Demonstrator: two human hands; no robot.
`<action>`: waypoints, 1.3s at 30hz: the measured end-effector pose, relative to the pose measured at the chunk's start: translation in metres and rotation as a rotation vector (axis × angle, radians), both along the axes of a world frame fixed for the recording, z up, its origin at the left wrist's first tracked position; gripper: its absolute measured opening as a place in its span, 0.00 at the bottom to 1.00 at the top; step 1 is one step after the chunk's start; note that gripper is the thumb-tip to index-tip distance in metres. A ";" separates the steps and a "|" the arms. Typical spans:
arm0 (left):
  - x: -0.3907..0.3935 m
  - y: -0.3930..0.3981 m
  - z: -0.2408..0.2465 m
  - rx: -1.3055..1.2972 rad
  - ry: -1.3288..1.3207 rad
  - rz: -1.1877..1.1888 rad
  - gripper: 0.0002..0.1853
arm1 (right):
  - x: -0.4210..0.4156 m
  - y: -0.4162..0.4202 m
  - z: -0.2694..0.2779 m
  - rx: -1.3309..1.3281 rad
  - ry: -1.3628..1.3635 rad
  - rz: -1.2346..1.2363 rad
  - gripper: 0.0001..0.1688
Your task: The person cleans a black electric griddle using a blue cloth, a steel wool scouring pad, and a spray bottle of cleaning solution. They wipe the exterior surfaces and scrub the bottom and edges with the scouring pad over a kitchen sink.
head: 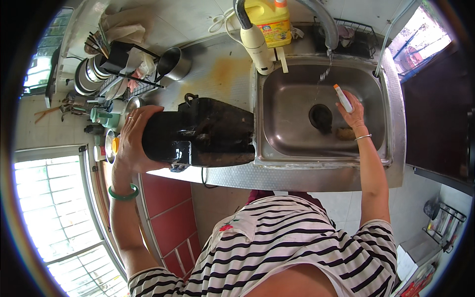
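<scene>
My left hand (131, 137) grips the rounded end of a bulky black appliance housing (219, 130), with the thumb on its near side and the fingers over the far side. The housing lies on the steel counter, its other end at the left rim of the steel sink (259, 157). Brownish grime marks its surface. Over the right part of the basin, my right hand (352, 109) is closed around a white handle with an orange end (344, 98); the rest of that tool is hidden. Below the hand lie a yellowish sponge (346, 134) and a dark scouring pad (326, 124) by the drain.
Water runs from the grey faucet spout (330, 37). A cream water-heater tap body (256, 48) stands at the sink's back left, before a yellow jug (272, 22). A steel pot (176, 63) and a dish rack (144, 85) occupy the back left.
</scene>
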State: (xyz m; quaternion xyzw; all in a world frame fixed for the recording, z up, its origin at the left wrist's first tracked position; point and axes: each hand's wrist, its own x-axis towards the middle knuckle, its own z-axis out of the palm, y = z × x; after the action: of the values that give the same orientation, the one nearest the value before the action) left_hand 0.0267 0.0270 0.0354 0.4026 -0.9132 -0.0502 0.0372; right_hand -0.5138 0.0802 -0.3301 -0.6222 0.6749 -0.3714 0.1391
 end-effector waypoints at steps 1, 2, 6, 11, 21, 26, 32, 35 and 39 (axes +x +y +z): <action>0.001 -0.001 0.000 0.002 -0.005 0.002 0.55 | -0.001 -0.002 -0.001 -0.023 0.000 -0.008 0.29; -0.001 0.000 0.001 0.015 -0.017 0.026 0.55 | -0.002 0.001 -0.002 -0.001 -0.126 -0.032 0.29; 0.005 0.003 0.001 -0.002 -0.011 -0.002 0.56 | 0.011 0.015 0.034 -0.102 -0.812 0.111 0.29; 0.005 0.001 -0.002 0.027 -0.005 0.014 0.58 | 0.044 0.047 0.139 -0.091 -0.889 0.468 0.32; 0.014 -0.005 -0.009 -0.046 0.035 -0.074 0.57 | 0.138 0.071 0.230 -0.021 -0.762 0.748 0.24; 0.013 -0.007 -0.007 -0.034 0.027 -0.075 0.56 | 0.172 0.075 0.250 0.058 -0.695 0.866 0.21; 0.013 -0.008 -0.011 -0.028 0.043 -0.067 0.57 | 0.201 0.083 0.259 0.175 -0.839 0.835 0.11; 0.013 -0.010 -0.011 -0.025 0.049 -0.071 0.57 | 0.197 0.082 0.256 0.229 -0.719 0.829 0.16; 0.012 -0.010 -0.010 -0.007 0.060 -0.074 0.57 | 0.202 0.084 0.251 0.232 -0.886 0.765 0.13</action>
State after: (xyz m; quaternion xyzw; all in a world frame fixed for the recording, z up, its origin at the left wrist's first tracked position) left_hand 0.0384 0.0165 0.0250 0.3667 -0.9262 -0.0603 0.0639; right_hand -0.3114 0.1639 -0.0790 -0.5878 0.3169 -0.4429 0.5983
